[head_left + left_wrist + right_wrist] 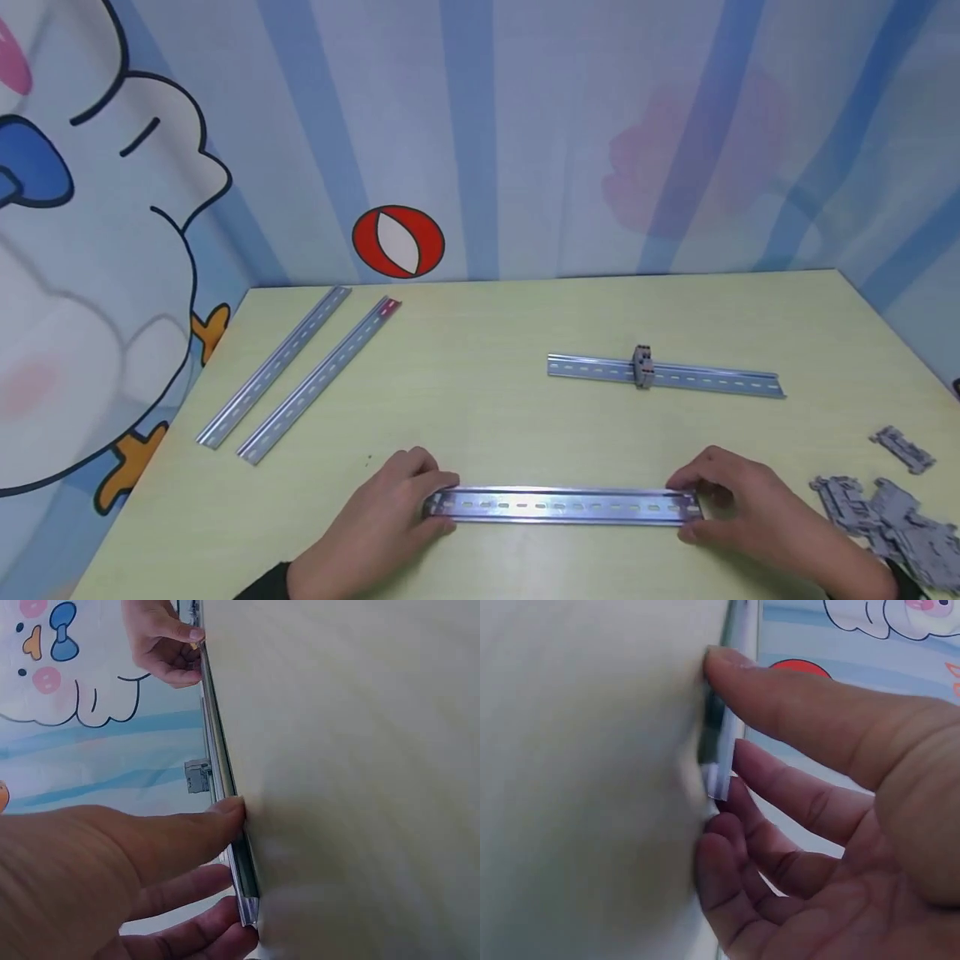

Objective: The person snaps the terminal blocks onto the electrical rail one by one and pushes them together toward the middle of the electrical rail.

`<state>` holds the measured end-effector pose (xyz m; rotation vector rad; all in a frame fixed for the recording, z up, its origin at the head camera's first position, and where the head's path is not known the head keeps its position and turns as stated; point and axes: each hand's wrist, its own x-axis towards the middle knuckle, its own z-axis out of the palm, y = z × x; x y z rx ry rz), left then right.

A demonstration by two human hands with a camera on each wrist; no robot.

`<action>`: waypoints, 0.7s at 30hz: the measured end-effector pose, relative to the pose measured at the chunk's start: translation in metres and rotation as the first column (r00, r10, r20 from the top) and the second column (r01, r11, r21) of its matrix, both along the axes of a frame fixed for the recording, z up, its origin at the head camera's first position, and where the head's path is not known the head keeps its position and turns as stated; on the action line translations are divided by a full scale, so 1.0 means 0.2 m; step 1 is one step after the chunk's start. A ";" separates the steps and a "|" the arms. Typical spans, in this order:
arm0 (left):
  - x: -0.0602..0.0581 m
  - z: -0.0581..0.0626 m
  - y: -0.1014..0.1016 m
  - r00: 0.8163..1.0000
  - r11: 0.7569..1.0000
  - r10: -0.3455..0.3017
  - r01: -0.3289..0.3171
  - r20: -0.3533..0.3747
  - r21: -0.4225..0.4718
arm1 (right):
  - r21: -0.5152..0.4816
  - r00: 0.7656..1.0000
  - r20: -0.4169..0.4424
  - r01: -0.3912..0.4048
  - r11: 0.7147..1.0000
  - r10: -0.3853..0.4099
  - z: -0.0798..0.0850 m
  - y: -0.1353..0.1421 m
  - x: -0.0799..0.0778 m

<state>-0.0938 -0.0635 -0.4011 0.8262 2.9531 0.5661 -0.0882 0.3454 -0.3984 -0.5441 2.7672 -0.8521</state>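
Observation:
A slotted metal DIN rail (562, 506) lies crosswise near the front of the table. My left hand (378, 512) grips its left end between thumb and fingers, and my right hand (757, 508) does the same at the right end. In the left wrist view, the thumb (191, 832) presses one long edge of the rail (220, 761) while the fingers sit on the opposite edge. The right wrist view shows the rail's end (718, 780) between thumb and fingers, partly blurred.
Behind, another rail (712, 378) carries a small grey terminal block (642, 367). Two more rails lie slanted at the left, one plain (273, 368) and one red-tipped (318, 382). Several grey terminal blocks (892, 521) are heaped at the right, with a single block (902, 449) behind them.

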 end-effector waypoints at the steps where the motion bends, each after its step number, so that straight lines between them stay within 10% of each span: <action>1: 0.01 0.00 0.01 1.000 1.000 0.000 0.000 -0.006 -0.008 | 0.004 1.000 -0.012 0.012 1.000 -0.012 0.01 0.00 0.01; 10: 0.08 0.04 0.07 0.994 0.983 -0.076 0.088 0.081 -0.163 | 0.162 0.918 -0.144 0.390 0.906 -0.369 0.11 0.20 0.00; 19: 0.17 -0.07 0.05 0.975 0.931 -0.218 0.197 -0.037 -0.307 | 0.500 0.752 -0.086 0.600 0.624 -0.654 -0.16 0.68 -0.07; 21: 0.18 -0.10 0.04 0.966 0.926 -0.243 0.206 -0.082 -0.317 | 0.564 0.741 -0.018 0.562 0.605 -0.671 -0.14 0.69 -0.07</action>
